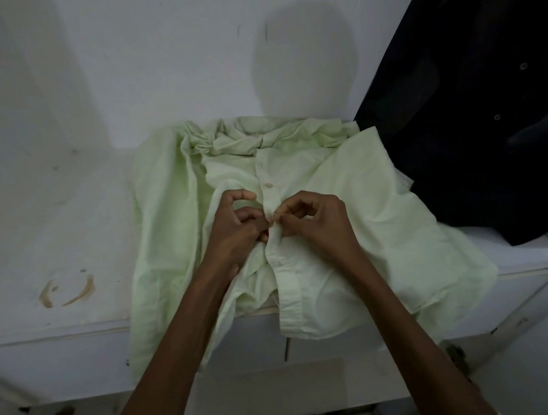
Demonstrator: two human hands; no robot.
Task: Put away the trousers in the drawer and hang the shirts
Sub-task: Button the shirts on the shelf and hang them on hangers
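Where the pale green shirt [351, 204] lies front-up on the white ledge [44, 235], its collar end is bunched against the wall [143, 51] and its hem hangs over the near edge. Both hands meet at the button placket [285, 285], about midway down the shirt. The left hand [234, 233] pinches the cloth from the left edge of the placket, fingers curled. The right hand [315, 219] pinches the placket from the right, its fingertips touching those of the left. One fastened button [268, 185] shows just above the hands. A dark buttoned garment [480, 130] drapes over the ledge's right end, overlapping the shirt's right shoulder. A brown stain [69, 291] marks the ledge, well left of the shirt.
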